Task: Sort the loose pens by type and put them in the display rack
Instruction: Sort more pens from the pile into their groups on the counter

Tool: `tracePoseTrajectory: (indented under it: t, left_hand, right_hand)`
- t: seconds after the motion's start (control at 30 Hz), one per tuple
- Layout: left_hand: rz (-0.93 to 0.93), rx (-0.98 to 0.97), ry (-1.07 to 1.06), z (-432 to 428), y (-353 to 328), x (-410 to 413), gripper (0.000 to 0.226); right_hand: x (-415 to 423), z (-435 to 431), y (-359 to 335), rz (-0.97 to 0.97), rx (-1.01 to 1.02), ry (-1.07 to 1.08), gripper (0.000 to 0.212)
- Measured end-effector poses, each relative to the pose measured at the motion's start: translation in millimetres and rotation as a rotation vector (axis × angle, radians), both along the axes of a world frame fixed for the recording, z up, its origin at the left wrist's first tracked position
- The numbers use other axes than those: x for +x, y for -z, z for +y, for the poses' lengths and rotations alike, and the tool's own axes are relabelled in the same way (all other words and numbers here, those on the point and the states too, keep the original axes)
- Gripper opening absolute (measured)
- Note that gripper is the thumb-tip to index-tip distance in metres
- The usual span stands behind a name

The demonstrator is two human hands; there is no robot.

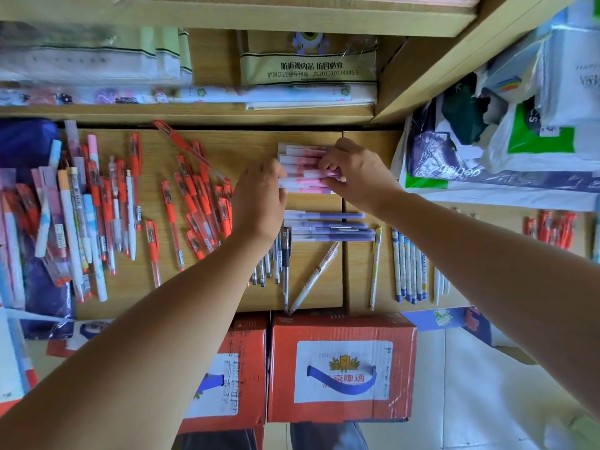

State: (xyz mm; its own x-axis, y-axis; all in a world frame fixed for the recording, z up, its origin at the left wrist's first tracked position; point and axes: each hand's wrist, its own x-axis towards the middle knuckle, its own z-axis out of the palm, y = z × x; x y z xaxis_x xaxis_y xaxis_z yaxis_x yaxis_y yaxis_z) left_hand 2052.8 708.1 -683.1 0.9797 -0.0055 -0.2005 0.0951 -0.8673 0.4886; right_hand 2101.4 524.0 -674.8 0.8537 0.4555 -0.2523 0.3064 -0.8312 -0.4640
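A row of pink pens point(300, 157) lies side by side on the wooden counter point(246, 144). My right hand point(357, 173) pinches one pink pen point(319, 173) by its right end and holds it over the row. My left hand point(259, 196) rests against the left ends of the lower pink pens, fingers bent around them. Below lies a row of purple pens point(328, 227). Several black-capped clear pens point(276, 261) show partly under my left wrist. Loose red pens point(198, 196) are scattered to the left.
A mixed heap of pens point(78, 216) lies at the far left. White and blue pens point(410, 267) lie in a row at the right, more red pens point(552, 227) beyond. Two red cartons point(341, 365) stand below the counter edge. Plastic bags point(487, 151) crowd the right.
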Motion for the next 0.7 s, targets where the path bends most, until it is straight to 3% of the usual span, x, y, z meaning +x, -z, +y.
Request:
tracePoseTrajectory:
  t: [0.3, 0.5, 0.7]
  left_hand:
    - [-0.001, -0.099, -0.046, -2.0, 1.1, 3.4, 0.021]
    - [-0.013, -0.034, -0.042, 4.4, -1.8, 1.8, 0.021]
    - [-0.003, 0.034, 0.094, 15.5, -11.1, -21.6, 0.012]
  right_hand:
    - [0.2, 22.4, 2.7, -0.034, 0.118, 0.076, 0.011]
    - [-2.4, 36.9, 1.5, -0.020, 0.219, 0.093, 0.014]
    - [-37.5, 9.1, -1.9, 0.006, 0.118, 0.002, 0.018]
